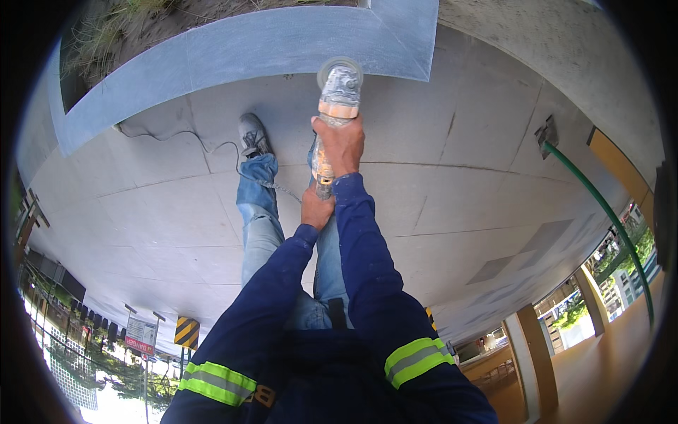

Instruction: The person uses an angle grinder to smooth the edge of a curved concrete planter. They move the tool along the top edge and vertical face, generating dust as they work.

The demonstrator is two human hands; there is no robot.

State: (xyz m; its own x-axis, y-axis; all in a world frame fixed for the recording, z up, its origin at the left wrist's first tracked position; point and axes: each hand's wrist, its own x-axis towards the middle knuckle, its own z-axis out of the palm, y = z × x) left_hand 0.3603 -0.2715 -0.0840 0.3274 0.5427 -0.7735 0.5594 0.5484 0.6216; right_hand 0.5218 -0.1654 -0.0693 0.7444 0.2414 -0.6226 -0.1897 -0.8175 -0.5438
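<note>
Both of my hands are on a dusty orange and grey angle grinder [339, 106]. My right hand [343, 145] wraps around its body just behind the head. Lower down, my left hand [317, 208] grips the rear end of the handle. The round disc [340, 65] at the grinder's head lies at the edge of a smooth grey-blue stone ledge [282, 44]; whether it touches the surface I cannot tell. A power cord [176, 132] runs from near the handle past my left leg to the left.
Pale floor slabs [409, 191] surround my feet, one grey shoe [253, 133] showing. Behind the ledge is a bed of soil and dry grass [120, 28]. To the right, a green pole [600, 198] stands on a metal base. A black-and-yellow striped board [186, 332] and a sign [140, 334] are lower left.
</note>
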